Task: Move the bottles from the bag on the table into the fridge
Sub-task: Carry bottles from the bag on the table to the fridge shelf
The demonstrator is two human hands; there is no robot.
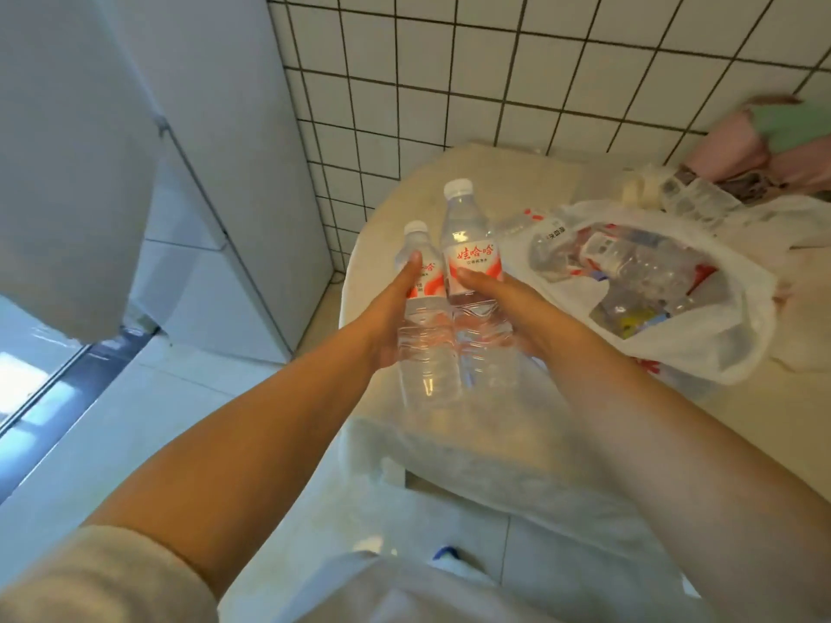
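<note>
Two clear plastic water bottles [454,303] with red-and-white "娃哈哈" labels, each held in one hand's grip, left [395,317] and right [508,308], above the near-left table [764,420] edge; white plastic bag [701,335] of bottles right; white fridge [216,173] left.

The two bottles [449,281] are clear plastic with white caps and red-and-white labels bearing red characters. The bag [701,335] is white, with red print near its edges. The table [485,173] is pale cream. The wall tiles [494,74] are white squares in a dark grout grid. The fridge [216,173] is white. At the far right lies something pink and green [773,137], perhaps cloth.
</note>
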